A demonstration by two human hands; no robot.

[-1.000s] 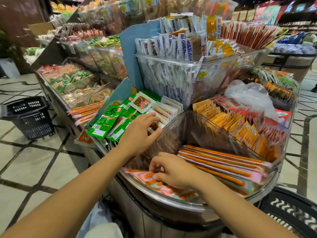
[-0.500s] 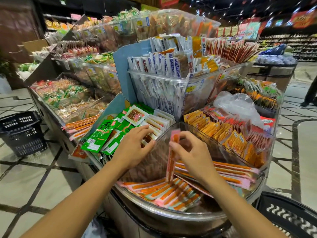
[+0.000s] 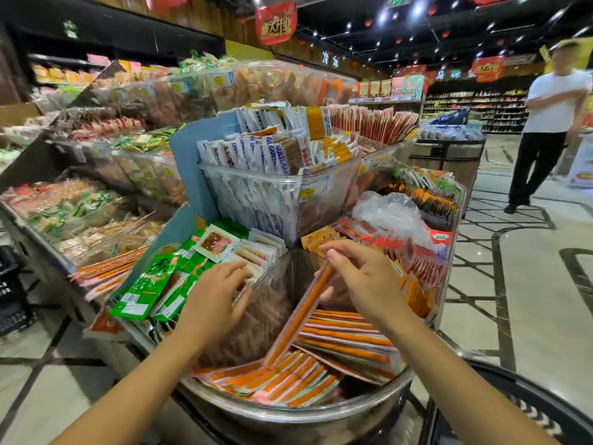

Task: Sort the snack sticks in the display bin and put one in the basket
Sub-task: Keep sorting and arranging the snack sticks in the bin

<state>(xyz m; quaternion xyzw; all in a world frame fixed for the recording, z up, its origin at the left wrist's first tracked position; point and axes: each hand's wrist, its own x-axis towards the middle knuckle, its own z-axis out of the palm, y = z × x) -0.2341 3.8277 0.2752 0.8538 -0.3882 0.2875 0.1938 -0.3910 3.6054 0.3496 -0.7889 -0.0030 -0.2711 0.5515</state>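
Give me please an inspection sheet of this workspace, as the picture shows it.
Surface: display bin, metal rim, clear walls.
Job's things: snack sticks lie flat in the bin; raised stick slants up from the pile; basket at lower right.
Clutter: green packets, plastic bag in neighbouring bins.
Hands: right hand pinches the raised stick's top; left hand rests on the clear wall.
Cables: nothing seen.
Surroundings: shop shelves; person standing far right.

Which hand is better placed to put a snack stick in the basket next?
Right hand: it pinches a snack stick standing up from the display bin, and a black basket sits beside that arm. The left hand touches the bin's clear wall.
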